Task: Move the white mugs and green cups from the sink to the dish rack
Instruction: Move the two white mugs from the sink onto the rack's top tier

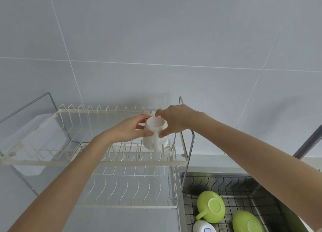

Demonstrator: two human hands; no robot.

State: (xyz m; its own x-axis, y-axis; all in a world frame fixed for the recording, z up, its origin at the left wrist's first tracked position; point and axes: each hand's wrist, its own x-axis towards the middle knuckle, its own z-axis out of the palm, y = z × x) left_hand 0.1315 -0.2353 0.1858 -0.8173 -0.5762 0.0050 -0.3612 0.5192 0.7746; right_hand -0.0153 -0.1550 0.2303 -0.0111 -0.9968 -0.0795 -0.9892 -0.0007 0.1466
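1. Setting a white mug (155,136) upside down on the upper tier of the dish rack (111,162), both hands are gripping it: left hand (129,129) on one side, right hand (176,120) on the other, handle facing the person.
2. Waiting in the sink (217,179), below and right of the hands, are two green cups (210,206) and another white mug (203,226), so most work seems left.
3. Looking smooth and glossy, the mug is resting among thin cream wire prongs.
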